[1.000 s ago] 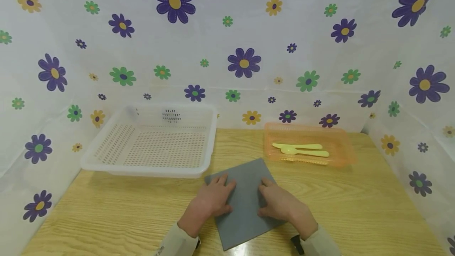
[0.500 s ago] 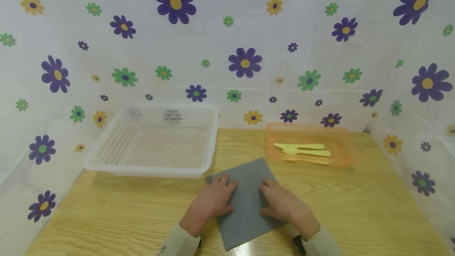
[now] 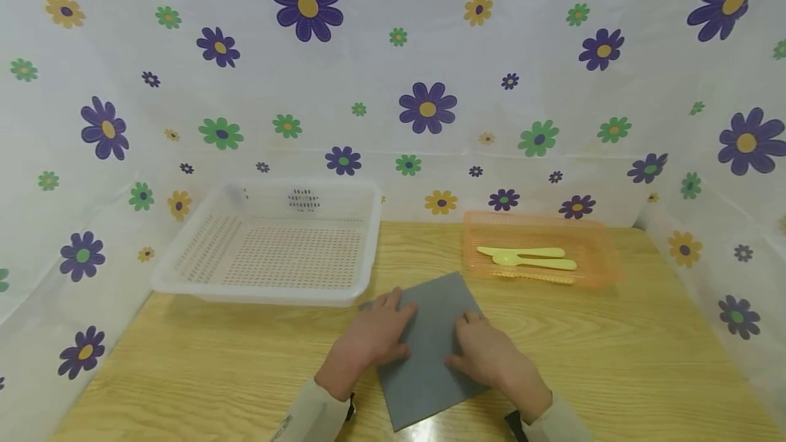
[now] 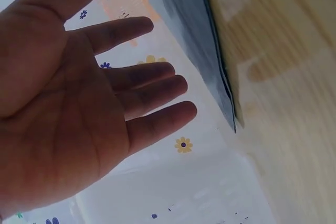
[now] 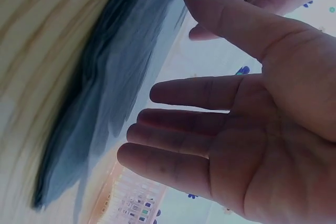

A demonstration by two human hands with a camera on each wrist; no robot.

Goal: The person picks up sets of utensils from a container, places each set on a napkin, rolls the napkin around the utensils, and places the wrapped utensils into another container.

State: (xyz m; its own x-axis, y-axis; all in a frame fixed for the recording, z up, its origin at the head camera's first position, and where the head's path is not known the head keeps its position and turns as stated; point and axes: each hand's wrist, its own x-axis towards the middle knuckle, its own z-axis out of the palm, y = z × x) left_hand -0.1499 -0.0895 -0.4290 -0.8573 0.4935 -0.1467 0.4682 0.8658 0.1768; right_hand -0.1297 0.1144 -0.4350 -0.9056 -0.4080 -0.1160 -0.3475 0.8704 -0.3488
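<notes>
A flat grey cloth [image 3: 430, 367], folded into a rectangle, lies turned at an angle on the wooden table. My left hand [image 3: 376, 334] is over its left side, and my right hand [image 3: 490, 355] is over its right side. In the left wrist view, the left hand's fingers reach out fairly straight, spread and holding nothing, beside the layered edge of the cloth [image 4: 197, 40]. The right wrist view has the right hand [image 5: 247, 129] with an open palm, extended fingers and a raised thumb, next to the stacked folds of the cloth [image 5: 118, 82].
A white perforated basket [image 3: 258, 295] stands at the back left. At the back right, a shallow orange basket [image 3: 604, 251] holds a yellow knife [image 3: 534, 252] and a yellow spoon [image 3: 546, 264]. A flower-printed white sheet [image 3: 344, 80] hangs behind and along both sides.
The left hand has shifted slightly forward, and the right hand's fingers have drawn in a little. The cloth stays in place on the table. The head view has swung slightly left.
</notes>
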